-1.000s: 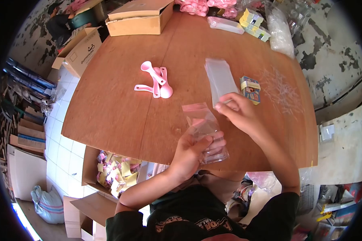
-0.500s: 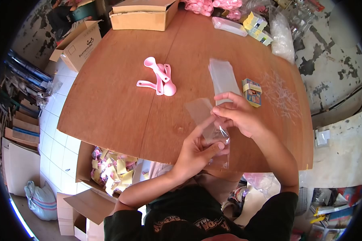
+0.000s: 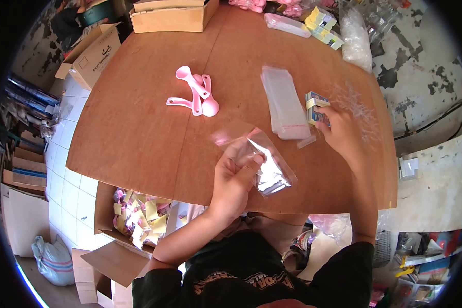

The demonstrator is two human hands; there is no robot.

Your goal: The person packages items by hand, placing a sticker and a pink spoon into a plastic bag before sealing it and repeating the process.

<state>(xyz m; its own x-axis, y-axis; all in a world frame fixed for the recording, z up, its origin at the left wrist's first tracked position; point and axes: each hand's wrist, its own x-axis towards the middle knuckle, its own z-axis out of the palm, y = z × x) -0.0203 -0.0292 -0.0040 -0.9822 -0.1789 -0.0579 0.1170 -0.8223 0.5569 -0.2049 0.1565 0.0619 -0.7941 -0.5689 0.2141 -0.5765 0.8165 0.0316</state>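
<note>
My left hand (image 3: 236,177) pinches a clear plastic bag (image 3: 274,172) between thumb and fingers, above the near part of the wooden table. My right hand (image 3: 339,128) has its fingertips on a small banded stack of printed cards (image 3: 316,107). Just left of that stack lies a pile of flat clear bags (image 3: 285,102). Several pink scoops (image 3: 197,92) rest together left of the middle of the table. Thin clear strips (image 3: 357,110) are scattered to the right of the cards.
The wooden table (image 3: 133,113) has a cardboard box (image 3: 169,16) at its far edge. Yellow card stacks (image 3: 323,26) and plastic-wrapped items stand far right. A box of pink and yellow packets (image 3: 141,215) sits below the near left edge. Part of another person (image 3: 66,23) shows far left.
My right hand has left the clear bag and moved right to the card stack. The bag now spreads open to view in my left hand. The camera view has shifted slightly.
</note>
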